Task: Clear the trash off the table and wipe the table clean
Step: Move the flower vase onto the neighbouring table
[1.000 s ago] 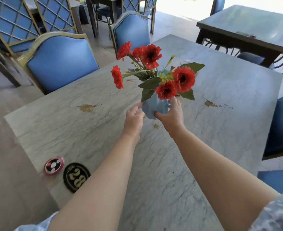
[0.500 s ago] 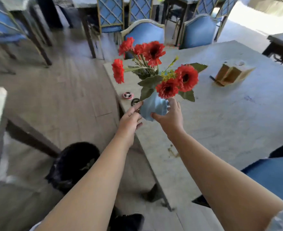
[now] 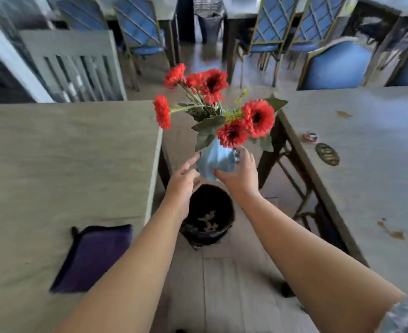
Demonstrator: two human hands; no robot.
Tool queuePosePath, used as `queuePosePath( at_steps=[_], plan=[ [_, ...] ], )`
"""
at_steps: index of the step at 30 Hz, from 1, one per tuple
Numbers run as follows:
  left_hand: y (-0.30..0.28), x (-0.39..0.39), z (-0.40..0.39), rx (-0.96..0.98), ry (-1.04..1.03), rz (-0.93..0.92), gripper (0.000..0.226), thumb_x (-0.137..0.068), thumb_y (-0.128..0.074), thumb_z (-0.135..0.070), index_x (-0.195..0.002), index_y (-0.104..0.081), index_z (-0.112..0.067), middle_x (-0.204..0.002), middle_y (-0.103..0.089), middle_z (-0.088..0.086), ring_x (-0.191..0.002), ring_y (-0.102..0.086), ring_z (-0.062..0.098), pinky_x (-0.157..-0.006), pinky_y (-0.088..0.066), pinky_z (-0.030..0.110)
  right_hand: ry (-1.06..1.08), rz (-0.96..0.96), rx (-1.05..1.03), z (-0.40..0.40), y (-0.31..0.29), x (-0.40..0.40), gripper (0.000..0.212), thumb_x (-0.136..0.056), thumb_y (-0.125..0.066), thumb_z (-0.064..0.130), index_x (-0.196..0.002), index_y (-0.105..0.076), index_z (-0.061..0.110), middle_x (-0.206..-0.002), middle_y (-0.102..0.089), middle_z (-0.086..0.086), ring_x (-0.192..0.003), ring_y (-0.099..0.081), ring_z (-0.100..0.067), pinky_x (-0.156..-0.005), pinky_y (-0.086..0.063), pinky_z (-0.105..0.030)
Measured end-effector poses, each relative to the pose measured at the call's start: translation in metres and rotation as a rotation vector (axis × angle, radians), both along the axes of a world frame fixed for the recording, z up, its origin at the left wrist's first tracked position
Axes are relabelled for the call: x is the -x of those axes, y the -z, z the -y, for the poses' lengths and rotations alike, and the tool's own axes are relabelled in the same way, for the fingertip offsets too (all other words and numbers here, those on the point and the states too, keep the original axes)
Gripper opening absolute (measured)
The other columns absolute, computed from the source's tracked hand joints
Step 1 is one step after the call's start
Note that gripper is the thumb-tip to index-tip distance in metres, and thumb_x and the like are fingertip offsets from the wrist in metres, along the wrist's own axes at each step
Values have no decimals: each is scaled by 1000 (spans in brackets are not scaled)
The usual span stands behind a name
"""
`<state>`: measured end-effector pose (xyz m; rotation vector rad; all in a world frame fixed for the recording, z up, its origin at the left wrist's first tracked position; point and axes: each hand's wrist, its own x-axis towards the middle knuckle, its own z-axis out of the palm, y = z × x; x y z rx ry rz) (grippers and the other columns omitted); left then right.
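I hold a light blue vase of red flowers in the air, over the gap between two tables. My right hand grips the vase's body. Fingertips of my left hand touch its left side. Right below stands a black trash bin on the floor with some scraps inside. The marble table with brown stains lies to the right. A dark purple cloth rests on the grey table to the left.
On the right table lie a black round number plate and a small red and white disc. Blue chairs and further tables stand behind. A grey slatted chair is at the far left. Wooden floor runs between the tables.
My view has swung left, away from the stained table. The vase, still in my hands, has gone from above that table to above the bin in the aisle.
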<state>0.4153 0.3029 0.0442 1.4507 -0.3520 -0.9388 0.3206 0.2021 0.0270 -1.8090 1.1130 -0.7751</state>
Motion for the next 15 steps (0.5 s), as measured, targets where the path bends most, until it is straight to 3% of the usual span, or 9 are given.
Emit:
queuePosePath(
  at_steps=[2,6,11,15],
  plan=[
    [3,-37,-30,-13,-48,17,53,-90,-41,2,-126,-61,-33,-96,-65,-10,-90,-57,9,-89,-48,27,-47,24,-27,-27,6,-40,79,-69,-82,23,-136,-42,22,-126,-45,7,-113,-45,-8,-89,-36,-21],
    [13,-100,-76,-50,-136,34,54,-89,-41,1,-128,-60,-33,-128,-59,-14,-111,-58,6,-96,-48,29,-119,28,-54,-69,20,-110,76,-68,-82,22,-133,-43,19,-122,-45,9,-115,-47,-11,-92,-41,-24],
    [30,-160,-106,-64,-271,-5,55,-89,-39,5,-129,-59,-26,-102,-66,-19,-92,-62,1,-85,-49,23,-209,7,-79,-98,42,-184,75,-68,-83,22,-132,-44,17,-125,-47,5,-113,-46,-10,-89,-38,-21],
    [48,-199,-109,-72,-351,-23,51,-89,-39,6,-122,-60,-27,-95,-65,-17,-92,-60,3,-93,-47,27,-253,-18,-84,-103,60,-234,67,-70,-82,25,-125,-47,13,-120,-49,2,-108,-48,-13,-83,-37,-21]
  ],
)
